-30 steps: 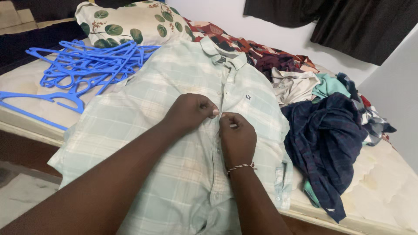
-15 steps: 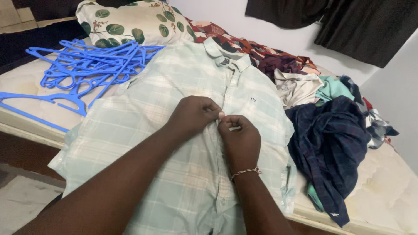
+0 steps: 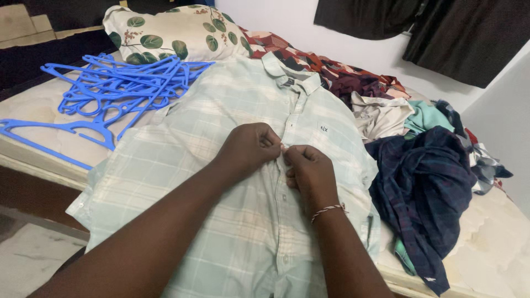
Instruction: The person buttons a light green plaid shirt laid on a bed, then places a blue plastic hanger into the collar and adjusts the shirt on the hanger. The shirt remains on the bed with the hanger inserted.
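A pale green checked shirt (image 3: pixel 182 143) lies flat, front up, on a bed, collar toward the far side. My left hand (image 3: pixel 251 146) and my right hand (image 3: pixel 309 171) meet at the shirt's button strip about mid-chest. Both pinch the fabric edges there with fingers closed, fingertips touching. A thin cord bracelet circles my right wrist. The button under my fingers is hidden.
Several blue plastic hangers (image 3: pixel 110 88) lie tangled at the left. A leaf-print pillow (image 3: pixel 171 33) sits behind the shirt. A heap of clothes, with a dark navy checked shirt (image 3: pixel 425 187) on top, fills the right. The mattress edge (image 3: pixel 33 160) runs along the front left.
Both hands stay pinched on the button strip, with only slight finger shifts. The view has drifted a little, so the shirt and hands sit slightly lower and to the right.
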